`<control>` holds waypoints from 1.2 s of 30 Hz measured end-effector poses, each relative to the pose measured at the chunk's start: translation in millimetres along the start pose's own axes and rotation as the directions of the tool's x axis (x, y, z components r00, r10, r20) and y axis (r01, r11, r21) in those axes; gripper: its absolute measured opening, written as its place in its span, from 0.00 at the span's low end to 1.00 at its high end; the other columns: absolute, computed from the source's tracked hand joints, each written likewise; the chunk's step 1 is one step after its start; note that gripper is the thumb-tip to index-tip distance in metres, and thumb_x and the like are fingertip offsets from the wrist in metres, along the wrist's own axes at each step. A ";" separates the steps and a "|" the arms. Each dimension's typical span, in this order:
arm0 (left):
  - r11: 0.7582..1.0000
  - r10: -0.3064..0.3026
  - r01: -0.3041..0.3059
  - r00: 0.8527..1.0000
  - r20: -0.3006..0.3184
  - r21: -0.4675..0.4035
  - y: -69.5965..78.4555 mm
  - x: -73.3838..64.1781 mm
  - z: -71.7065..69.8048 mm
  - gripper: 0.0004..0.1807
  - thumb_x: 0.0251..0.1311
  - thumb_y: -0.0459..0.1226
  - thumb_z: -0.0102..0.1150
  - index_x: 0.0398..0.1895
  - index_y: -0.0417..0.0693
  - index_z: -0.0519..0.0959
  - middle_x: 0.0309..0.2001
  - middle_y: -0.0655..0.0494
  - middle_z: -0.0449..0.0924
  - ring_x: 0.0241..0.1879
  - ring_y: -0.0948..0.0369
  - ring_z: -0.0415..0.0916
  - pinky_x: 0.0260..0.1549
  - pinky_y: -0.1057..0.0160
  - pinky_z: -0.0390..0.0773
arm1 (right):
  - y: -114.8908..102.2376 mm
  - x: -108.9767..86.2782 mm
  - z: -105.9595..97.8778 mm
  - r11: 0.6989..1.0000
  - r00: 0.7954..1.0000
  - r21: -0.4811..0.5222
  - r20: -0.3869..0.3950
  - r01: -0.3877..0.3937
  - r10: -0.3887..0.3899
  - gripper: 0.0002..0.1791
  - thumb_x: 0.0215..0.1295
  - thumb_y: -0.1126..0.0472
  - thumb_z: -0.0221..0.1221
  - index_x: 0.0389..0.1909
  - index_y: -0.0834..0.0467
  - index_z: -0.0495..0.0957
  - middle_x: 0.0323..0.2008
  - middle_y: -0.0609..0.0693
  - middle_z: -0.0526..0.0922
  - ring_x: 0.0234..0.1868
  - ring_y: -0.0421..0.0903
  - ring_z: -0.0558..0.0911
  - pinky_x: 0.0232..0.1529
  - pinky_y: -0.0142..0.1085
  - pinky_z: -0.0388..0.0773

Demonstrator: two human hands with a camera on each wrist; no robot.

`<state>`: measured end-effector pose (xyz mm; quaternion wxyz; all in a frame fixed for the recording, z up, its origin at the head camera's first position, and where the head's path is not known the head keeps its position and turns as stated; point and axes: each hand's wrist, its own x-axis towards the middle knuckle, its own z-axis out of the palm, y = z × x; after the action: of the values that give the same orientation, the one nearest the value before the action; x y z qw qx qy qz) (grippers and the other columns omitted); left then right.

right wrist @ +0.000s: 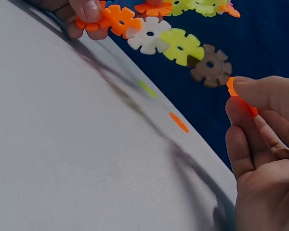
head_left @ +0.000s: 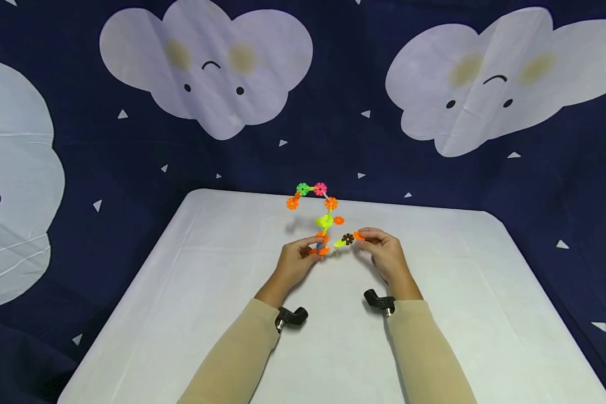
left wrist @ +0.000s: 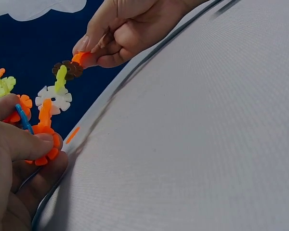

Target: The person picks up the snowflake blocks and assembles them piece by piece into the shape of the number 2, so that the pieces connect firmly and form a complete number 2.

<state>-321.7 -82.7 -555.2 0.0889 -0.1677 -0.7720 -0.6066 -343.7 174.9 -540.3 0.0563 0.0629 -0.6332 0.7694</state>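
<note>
A chain of interlocking plastic snowflake discs [head_left: 326,221] stretches between my two hands, in several colours. My left hand [head_left: 292,264] pinches an orange disc [left wrist: 47,151] between thumb and fingers, beside a blue disc [left wrist: 24,118]. From there a branch leads through a white disc [right wrist: 148,35] and a yellow-green disc [right wrist: 182,46] to a brown disc [right wrist: 210,66]. At its end, my right hand [head_left: 388,255] pinches an orange disc [right wrist: 230,87] by thumb and fingertips. The other branch curves away from me, past a pink disc [head_left: 320,189] and a green disc [head_left: 302,189], to an orange disc [head_left: 292,203].
On the white table [head_left: 222,336] lie a loose orange disc [right wrist: 178,122] and a loose yellow-green disc [right wrist: 148,89], close to the chain. A dark blue cloth with clouds [head_left: 207,62] hangs behind the table's far edge.
</note>
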 end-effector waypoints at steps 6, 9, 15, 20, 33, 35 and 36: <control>0.999 0.005 -0.006 1.000 0.007 0.034 0.3 0.1 0.3 0.23 0.60 0.23 0.74 0.57 0.51 0.89 0.55 0.56 0.87 0.34 0.62 0.83 0.35 0.65 0.84 | 0.8 -2.2 -1.4 1.000 1.000 -0.014 0.028 0.007 -0.007 0.17 0.61 0.84 0.66 0.51 0.84 0.77 0.53 0.58 0.82 0.53 0.47 0.83 0.55 0.34 0.82; 0.998 0.014 -0.014 1.000 0.008 0.055 -1.1 -0.3 0.2 0.24 0.60 0.23 0.73 0.57 0.52 0.89 0.53 0.55 0.87 0.33 0.62 0.82 0.34 0.64 0.83 | 2.5 -2.5 -2.7 0.999 0.999 -0.053 0.046 0.000 0.002 0.16 0.62 0.82 0.67 0.50 0.80 0.80 0.55 0.59 0.82 0.55 0.49 0.83 0.57 0.35 0.81; 0.989 0.064 -0.067 0.998 0.026 0.129 -3.0 -0.7 0.8 0.25 0.61 0.20 0.70 0.57 0.53 0.89 0.55 0.55 0.87 0.29 0.63 0.76 0.28 0.66 0.79 | 2.1 -4.7 -6.8 0.978 0.996 -0.206 0.089 0.024 -0.006 0.14 0.62 0.75 0.72 0.47 0.76 0.83 0.55 0.62 0.85 0.53 0.47 0.84 0.55 0.33 0.82; 0.966 0.145 -0.152 0.988 0.052 0.208 -1.3 0.4 -1.8 0.24 0.61 0.21 0.71 0.57 0.51 0.89 0.58 0.54 0.85 0.37 0.63 0.80 0.34 0.67 0.81 | -0.3 -5.1 -7.3 0.960 0.993 -0.277 0.117 0.046 -0.014 0.12 0.61 0.76 0.72 0.45 0.75 0.85 0.55 0.65 0.85 0.50 0.46 0.85 0.51 0.31 0.83; 0.915 0.230 -0.263 0.963 0.141 0.306 -1.8 2.8 -4.9 0.21 0.61 0.23 0.72 0.56 0.47 0.89 0.57 0.55 0.86 0.53 0.58 0.84 0.50 0.65 0.83 | -19.0 -13.8 0.8 0.878 0.989 -0.475 0.149 0.052 0.022 0.09 0.63 0.78 0.69 0.43 0.77 0.84 0.55 0.69 0.84 0.56 0.60 0.83 0.50 0.27 0.81; 0.911 0.242 -0.276 0.959 0.146 0.307 -1.2 2.2 -4.8 0.21 0.60 0.22 0.72 0.56 0.47 0.89 0.58 0.54 0.86 0.55 0.57 0.83 0.52 0.64 0.83 | -10.4 -10.7 -3.8 0.877 0.988 -0.478 0.149 0.044 0.032 0.09 0.62 0.77 0.70 0.43 0.75 0.86 0.55 0.66 0.84 0.55 0.60 0.83 0.49 0.26 0.81; 0.911 0.245 -0.279 0.959 0.145 0.305 -1.1 2.0 -4.6 0.21 0.60 0.22 0.72 0.56 0.47 0.89 0.58 0.55 0.85 0.56 0.57 0.83 0.52 0.64 0.83 | -6.2 -9.3 -5.9 0.877 0.988 -0.479 0.147 0.038 0.037 0.09 0.62 0.77 0.71 0.43 0.73 0.86 0.55 0.65 0.85 0.55 0.58 0.83 0.48 0.26 0.81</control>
<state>-324.2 -87.1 -554.4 0.1555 -0.2844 -0.8346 -0.4454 -333.7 181.9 -537.0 0.0221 0.1054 -0.8066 0.5813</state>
